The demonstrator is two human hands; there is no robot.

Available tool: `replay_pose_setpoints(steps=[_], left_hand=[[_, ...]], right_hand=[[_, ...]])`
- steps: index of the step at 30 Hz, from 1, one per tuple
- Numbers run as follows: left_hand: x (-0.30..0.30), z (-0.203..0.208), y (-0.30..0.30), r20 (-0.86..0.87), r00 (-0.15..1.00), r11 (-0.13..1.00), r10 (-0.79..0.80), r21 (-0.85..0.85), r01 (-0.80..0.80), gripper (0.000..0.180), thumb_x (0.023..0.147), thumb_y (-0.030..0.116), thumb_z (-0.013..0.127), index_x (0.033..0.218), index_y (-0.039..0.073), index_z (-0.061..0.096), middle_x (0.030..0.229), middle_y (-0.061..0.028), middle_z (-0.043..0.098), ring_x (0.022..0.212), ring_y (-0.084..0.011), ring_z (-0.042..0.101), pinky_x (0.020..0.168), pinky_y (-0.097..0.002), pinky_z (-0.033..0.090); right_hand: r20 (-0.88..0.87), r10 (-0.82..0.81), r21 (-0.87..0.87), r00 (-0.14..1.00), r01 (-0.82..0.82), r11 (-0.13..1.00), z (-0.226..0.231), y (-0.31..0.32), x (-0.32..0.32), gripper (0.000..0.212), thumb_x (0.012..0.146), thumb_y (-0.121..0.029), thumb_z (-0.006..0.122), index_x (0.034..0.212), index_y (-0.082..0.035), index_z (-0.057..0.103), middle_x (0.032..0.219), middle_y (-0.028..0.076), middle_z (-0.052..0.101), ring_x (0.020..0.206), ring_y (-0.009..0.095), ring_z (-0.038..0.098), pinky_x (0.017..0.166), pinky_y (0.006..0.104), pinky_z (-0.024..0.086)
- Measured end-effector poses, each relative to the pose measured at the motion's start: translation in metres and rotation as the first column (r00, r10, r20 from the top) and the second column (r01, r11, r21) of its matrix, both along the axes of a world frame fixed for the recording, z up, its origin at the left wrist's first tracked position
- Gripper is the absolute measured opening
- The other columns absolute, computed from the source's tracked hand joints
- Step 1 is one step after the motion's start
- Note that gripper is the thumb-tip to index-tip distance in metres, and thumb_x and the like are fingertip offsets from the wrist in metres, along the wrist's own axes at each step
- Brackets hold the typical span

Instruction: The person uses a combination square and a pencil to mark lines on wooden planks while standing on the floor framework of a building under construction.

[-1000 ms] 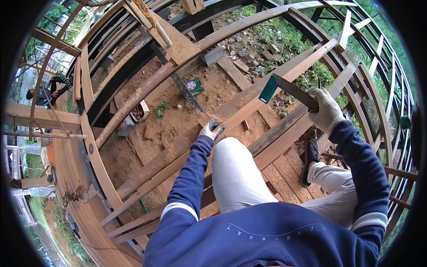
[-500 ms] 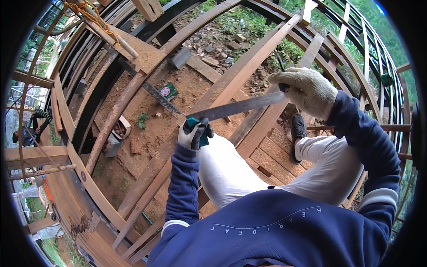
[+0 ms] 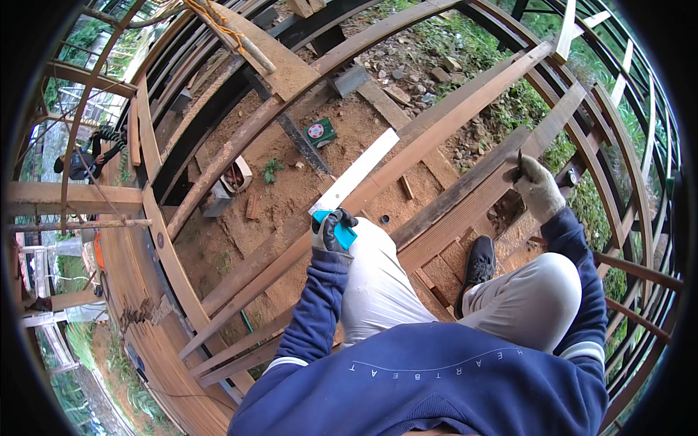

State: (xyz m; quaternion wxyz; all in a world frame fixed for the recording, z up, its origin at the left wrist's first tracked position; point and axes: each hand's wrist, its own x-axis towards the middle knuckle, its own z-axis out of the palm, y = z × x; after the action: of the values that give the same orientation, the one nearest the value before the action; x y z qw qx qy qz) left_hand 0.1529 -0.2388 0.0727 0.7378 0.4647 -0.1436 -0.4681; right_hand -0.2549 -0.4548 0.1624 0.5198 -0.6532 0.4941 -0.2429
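Observation:
My left hand (image 3: 333,231), in a white glove with a dark palm, is closed round the teal handle of a handsaw (image 3: 356,173). The blade catches bright light and slants up and to the right, across a long wooden beam, with its tip free. My right hand (image 3: 539,190), in a pale glove, is at the right over the boards, well apart from the saw. Its fingers look curled. A slim dark thing (image 3: 519,161) points up from them; what it is I cannot make out.
Long wooden beams (image 3: 465,109) cross in front of me above sawdust-covered ground. A green box (image 3: 321,132) and an open container (image 3: 236,176) stand there. Ribbed boards (image 3: 451,211) lie under my right hand. Another person (image 3: 80,161) is at the far left.
The right hand has left the saw's tip and moved right and down. The blade has swung from nearly level to steeply upward, its flat face now bright. My view has shifted left.

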Motion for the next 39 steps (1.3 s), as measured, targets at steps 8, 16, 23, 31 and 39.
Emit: replay_pose_setpoints(steps=[8, 16, 23, 31, 39], left_hand=[[-0.025, 0.02, 0.002, 0.293, 0.944, 0.97, 0.152, 0.139, -0.199, 0.009, 0.094, 0.009, 0.065, 0.096, 0.0, 0.064, 0.084, -0.0106, 0.068, 0.073, -0.0208, 0.066, 0.072, -0.0356, 0.056], [-0.026, 0.04, 0.011, 0.16, 0.984, 0.973, 0.078, 0.204, -0.11, 0.02, 0.104, 0.021, 0.066, 0.111, 0.003, 0.065, 0.083, -0.0098, 0.069, 0.071, -0.0196, 0.068, 0.067, -0.0368, 0.059], [-0.11, 0.006, -0.059, 0.146, 0.981, 0.985, -0.131, 0.13, 0.112, 0.032, 0.106, 0.022, 0.062, 0.125, -0.004, 0.063, 0.105, -0.0143, 0.074, 0.094, -0.0233, 0.073, 0.088, -0.0362, 0.06], [-0.161, -0.034, -0.064, 0.085, 0.844, 0.843, -0.529, 0.166, 0.512, 0.055, 0.105, 0.019, 0.064, 0.153, -0.002, 0.044, 0.133, -0.0054, 0.065, 0.118, -0.0104, 0.06, 0.106, -0.0285, 0.048], [0.0, -0.052, -0.105, 0.364, -0.062, 0.366, -0.929, 0.885, -0.287, 0.112, 0.075, 0.067, 0.081, 0.159, 0.01, 0.034, 0.162, -0.0146, 0.039, 0.152, -0.035, 0.033, 0.124, -0.0485, 0.03]], right_hand=[[0.143, 0.107, -0.109, 0.984, -0.092, 0.99, -0.106, 0.016, 0.05, 0.041, 0.082, 0.017, 0.054, 0.113, -0.003, 0.072, 0.104, 0.002, 0.072, 0.097, 0.013, 0.066, 0.088, 0.0275, 0.052], [-0.05, 0.409, -0.473, 0.911, -0.382, 0.794, -0.137, 0.004, 0.078, 0.031, 0.075, 0.013, 0.054, 0.096, -0.003, 0.069, 0.093, 0.012, 0.069, 0.09, 0.025, 0.068, 0.084, 0.0336, 0.054], [0.412, 0.354, 0.39, 0.84, -0.513, 0.764, -0.092, 0.031, 0.104, 0.038, 0.09, -0.009, 0.062, 0.127, 0.001, 0.062, 0.089, 0.005, 0.066, 0.082, 0.014, 0.062, 0.077, 0.0305, 0.052], [0.037, 0.428, 0.152, 0.903, -0.429, 0.891, -0.106, 0.058, 0.097, 0.05, 0.077, -0.031, 0.09, 0.113, -0.007, 0.064, 0.093, 0.006, 0.072, 0.085, 0.022, 0.072, 0.076, 0.0333, 0.057], [-0.147, 0.271, -0.063, 0.951, -0.283, 0.957, -0.083, 0.058, 0.068, 0.029, 0.071, -0.019, 0.085, 0.088, -0.01, 0.064, 0.075, 0.008, 0.066, 0.07, 0.026, 0.068, 0.068, 0.0345, 0.055]])
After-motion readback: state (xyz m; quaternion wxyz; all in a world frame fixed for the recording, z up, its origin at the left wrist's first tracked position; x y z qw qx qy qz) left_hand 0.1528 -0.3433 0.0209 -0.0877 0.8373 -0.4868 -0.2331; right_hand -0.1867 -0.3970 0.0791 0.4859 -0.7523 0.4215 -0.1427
